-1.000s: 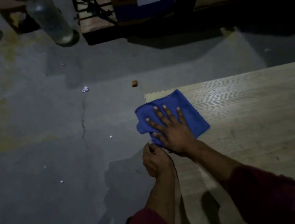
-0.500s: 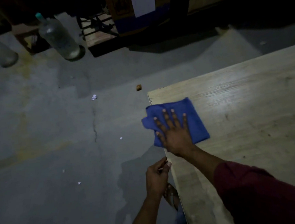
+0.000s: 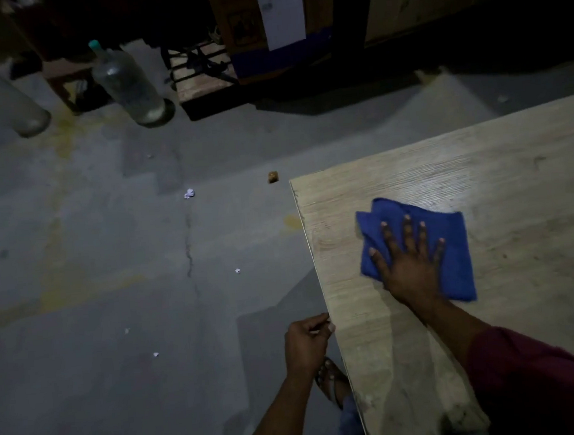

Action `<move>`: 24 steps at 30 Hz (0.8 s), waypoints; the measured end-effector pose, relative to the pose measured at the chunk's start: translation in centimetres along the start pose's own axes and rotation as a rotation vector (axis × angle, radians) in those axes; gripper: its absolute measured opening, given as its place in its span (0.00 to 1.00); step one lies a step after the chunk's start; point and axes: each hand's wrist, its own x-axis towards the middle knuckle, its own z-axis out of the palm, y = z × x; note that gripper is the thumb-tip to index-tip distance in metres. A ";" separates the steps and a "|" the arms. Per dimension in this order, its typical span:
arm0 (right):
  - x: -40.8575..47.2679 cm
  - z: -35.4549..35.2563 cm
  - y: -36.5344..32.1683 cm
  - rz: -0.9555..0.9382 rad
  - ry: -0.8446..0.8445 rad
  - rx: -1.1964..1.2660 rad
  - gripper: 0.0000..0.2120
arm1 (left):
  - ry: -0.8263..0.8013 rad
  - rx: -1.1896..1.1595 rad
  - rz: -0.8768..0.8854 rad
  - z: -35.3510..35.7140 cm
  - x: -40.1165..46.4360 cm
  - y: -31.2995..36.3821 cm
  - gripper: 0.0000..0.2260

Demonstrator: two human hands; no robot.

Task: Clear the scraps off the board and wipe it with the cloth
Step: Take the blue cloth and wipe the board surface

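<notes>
A pale wooden board point(image 3: 502, 179) fills the right side of the view. On it lies a folded blue cloth point(image 3: 452, 238), a short way in from the board's left edge. My right hand point(image 3: 409, 259) presses flat on the cloth with fingers spread and straight. My left hand point(image 3: 306, 344) is held beside the board's left edge, fingers curled with the fingertips at the edge; I cannot tell whether it holds scraps. Small white scraps point(image 3: 189, 193) lie scattered on the grey floor to the left.
A brown crumb point(image 3: 273, 176) lies on the floor near the board's far corner. Two clear bottles point(image 3: 127, 82) stand at the back left, beside a wooden pallet point(image 3: 199, 83) and a cardboard box point(image 3: 263, 23). My sandalled foot point(image 3: 331, 382) is below the board edge.
My right hand slid the cloth from the board's left corner rightward, further onto the board. My left hand dropped away from the cloth and stays by the board's edge.
</notes>
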 end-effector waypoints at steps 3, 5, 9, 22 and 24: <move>-1.8 0.4 -2.8 0.222 0.041 0.129 0.34 | -0.007 0.011 -0.001 0.2 -1.1 -0.5 0.12; -3.1 0.9 -5.1 0.191 0.067 0.138 0.33 | 0.002 0.016 0.001 0.4 -1.7 -0.8 0.12; -5.5 2.3 -9.1 -0.241 0.048 0.037 0.32 | -0.020 0.057 0.006 0.2 -2.1 -2.0 0.13; -4.9 0.7 0.0 -0.722 -0.037 -0.153 0.33 | -0.072 0.108 0.022 0.0 -2.9 -2.2 0.10; -5.0 0.6 1.5 -0.512 -0.024 -0.123 0.34 | -0.085 0.111 0.023 -0.2 -2.7 -2.0 0.11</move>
